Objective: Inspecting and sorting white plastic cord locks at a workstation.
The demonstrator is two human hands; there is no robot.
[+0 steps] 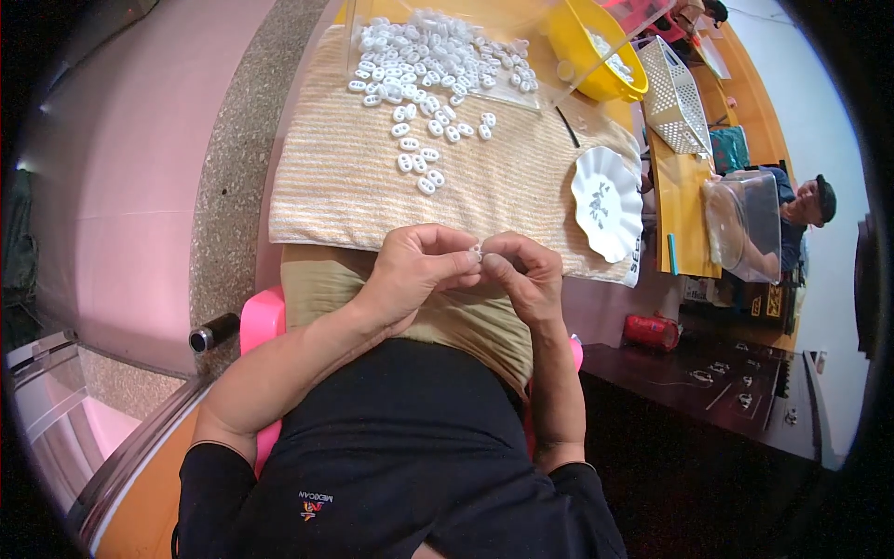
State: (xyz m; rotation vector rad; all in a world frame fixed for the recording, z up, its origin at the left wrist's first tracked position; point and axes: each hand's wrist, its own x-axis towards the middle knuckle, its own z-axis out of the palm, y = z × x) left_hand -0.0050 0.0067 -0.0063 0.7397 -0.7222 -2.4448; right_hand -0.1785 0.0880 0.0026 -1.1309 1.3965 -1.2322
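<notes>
My left hand (414,270) and my right hand (521,275) meet in front of my lap, fingertips pinched together on one small white plastic piece (476,252). Both hands hover just past the near edge of a striped beige towel (345,186). Several more small white plastic pieces (421,158) lie scattered on the towel, and a big heap of them (438,56) fills a clear tray at the far end.
A white scalloped dish (605,200) sits on the towel's right side. A yellow bowl (596,47) and a white perforated basket (675,98) stand further back. A clear plastic tub (745,224) and another person (805,210) are at the right. A red can (652,331) lies below.
</notes>
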